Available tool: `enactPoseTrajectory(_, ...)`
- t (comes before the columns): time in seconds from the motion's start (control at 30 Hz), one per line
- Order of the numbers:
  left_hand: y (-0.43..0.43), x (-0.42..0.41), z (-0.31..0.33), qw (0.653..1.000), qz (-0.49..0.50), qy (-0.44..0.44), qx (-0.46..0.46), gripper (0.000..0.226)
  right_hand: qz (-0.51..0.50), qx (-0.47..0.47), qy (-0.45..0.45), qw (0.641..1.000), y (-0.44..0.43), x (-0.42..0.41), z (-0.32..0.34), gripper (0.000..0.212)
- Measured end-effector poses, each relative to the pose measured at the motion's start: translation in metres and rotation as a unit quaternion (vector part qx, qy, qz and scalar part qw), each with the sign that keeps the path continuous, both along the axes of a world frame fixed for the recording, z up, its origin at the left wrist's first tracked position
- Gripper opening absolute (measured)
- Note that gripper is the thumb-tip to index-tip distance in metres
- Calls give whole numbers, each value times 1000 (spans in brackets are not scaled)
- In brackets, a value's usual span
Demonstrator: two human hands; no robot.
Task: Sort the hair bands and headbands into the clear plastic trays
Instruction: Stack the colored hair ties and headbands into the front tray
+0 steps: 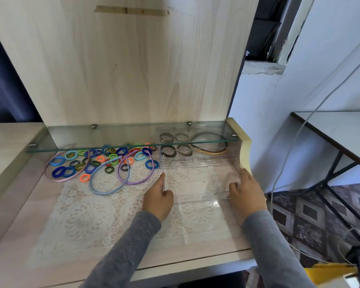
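Note:
A clear plastic tray point(195, 196) with nothing in it lies on the lace cloth at the right. My left hand point(159, 196) grips its left edge and my right hand point(245, 192) holds its right end. Behind it a second clear tray point(197, 160) holds several brown hair bands point(168, 151) and dark and tan headbands point(213, 151). To the left lies a pile of coloured hair bands point(104, 159) with a pink headband point(56, 175), a blue headband point(104, 188) and a purple headband point(137, 179).
A glass shelf point(71, 147) hangs low over the back of the desk, above the pile and the far tray. A cream side panel point(244, 146) bounds the right. A white lace cloth point(87, 221) covers the wooden desk. Cables point(289, 159) hang at the right.

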State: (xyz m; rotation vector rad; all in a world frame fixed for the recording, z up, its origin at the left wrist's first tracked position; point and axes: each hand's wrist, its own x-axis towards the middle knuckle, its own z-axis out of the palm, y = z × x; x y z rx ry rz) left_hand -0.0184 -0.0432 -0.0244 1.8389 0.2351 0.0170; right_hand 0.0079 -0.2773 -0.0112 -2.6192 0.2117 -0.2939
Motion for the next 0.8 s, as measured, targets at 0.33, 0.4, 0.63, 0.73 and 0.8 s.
enactPoseTrajectory(0.33, 33, -17, 3, 970, 46, -145, 188, 40, 47, -2, -88, 995, 31, 7, 8, 47)
enactPoseTrajectory(0.4, 51, -18, 2, 943, 70, -170, 279, 38, 80, 15, -131, 988, 52, 7, 11, 42)
enactPoseTrajectory(0.63, 113, -21, -7, 882, 134, -83, 444, 41, 220, 37, -196, 955, 143, 0, 20, 36)
enactPoseTrajectory(0.73, 137, -23, -9, 873, 126, -50, 468, 38, 279, 27, -185, 942, 174, -3, 17, 40)
enactPoseTrajectory(0.8, 152, -27, -11, 867, 129, -44, 479, 34, 315, 7, -157, 936, 192, -4, 13, 44)
